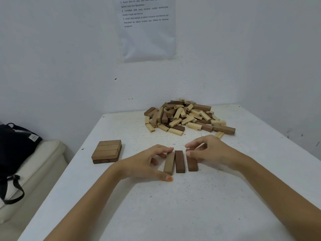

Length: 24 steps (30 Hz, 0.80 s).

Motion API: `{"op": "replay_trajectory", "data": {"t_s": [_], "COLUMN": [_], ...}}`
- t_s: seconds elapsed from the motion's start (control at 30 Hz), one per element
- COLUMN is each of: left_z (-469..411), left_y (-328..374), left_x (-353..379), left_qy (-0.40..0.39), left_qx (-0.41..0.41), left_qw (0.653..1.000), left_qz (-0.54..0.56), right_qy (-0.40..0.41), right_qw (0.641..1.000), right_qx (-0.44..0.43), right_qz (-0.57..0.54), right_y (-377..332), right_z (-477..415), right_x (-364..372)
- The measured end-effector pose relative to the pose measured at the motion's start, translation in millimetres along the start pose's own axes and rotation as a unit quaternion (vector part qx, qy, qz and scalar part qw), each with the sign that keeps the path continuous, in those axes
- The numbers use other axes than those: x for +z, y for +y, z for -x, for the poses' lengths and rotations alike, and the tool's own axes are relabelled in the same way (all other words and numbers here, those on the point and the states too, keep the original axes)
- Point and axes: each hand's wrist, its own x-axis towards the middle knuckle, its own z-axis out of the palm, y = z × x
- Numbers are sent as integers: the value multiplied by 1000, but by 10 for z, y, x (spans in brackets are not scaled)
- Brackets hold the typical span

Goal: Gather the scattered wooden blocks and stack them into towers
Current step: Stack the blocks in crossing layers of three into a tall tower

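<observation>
Three brown wooden blocks lie side by side on the white table (pixel 191 206): a lighter left block (pixel 169 164), a dark middle block (pixel 179 161) and a dark right block (pixel 192 164), with a small gap before the right one. My left hand (pixel 145 162) grips the left block, thumb at its near end and fingers at its far end. My right hand (pixel 210 150) holds the right block at its far end. A low two-layer stack (pixel 106 151) sits to the left. A loose pile of light and dark blocks (pixel 185 117) lies at the back.
The table stands against a white wall with a printed paper sheet (pixel 147 28) taped above. Left of the table is a cream cushion (pixel 31 171) with a black bag (pixel 13 146) on it. The table's left edge runs close to the stack.
</observation>
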Motion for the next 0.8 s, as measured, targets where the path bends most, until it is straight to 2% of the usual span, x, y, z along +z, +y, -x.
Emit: {"op": "replay_trajectory", "data": {"t_s": [0.1, 0.17, 0.27, 0.37, 0.57, 0.7, 0.8], "left_z": [-32, -43, -50, -65, -54, -43, -48], "left_y": [-27, -46, -45, -36, -57, -29, -48], "left_x": [25, 54, 108, 139, 158, 165, 167], "left_qy": [47, 71, 99, 126, 150, 163, 170], "left_qx": [25, 31, 43, 44, 38, 41, 38], "left_qw": [998, 997, 994, 991, 988, 984, 984], "left_qz": [14, 17, 20, 11, 17, 62, 41], "right_qy": [-110, -144, -114, -79, -67, -58, -54], "right_qw": [993, 987, 984, 986, 987, 987, 987], "right_qx": [-3, -17, -69, -102, -121, -128, -140], "right_qz": [49, 75, 117, 111, 77, 73, 62], "right_y": [-2, 21, 52, 75, 152, 150, 172], "right_z": [30, 42, 30, 10, -18, -24, -45], "right_x": [-110, -114, -41, 8, 51, 51, 70]}}
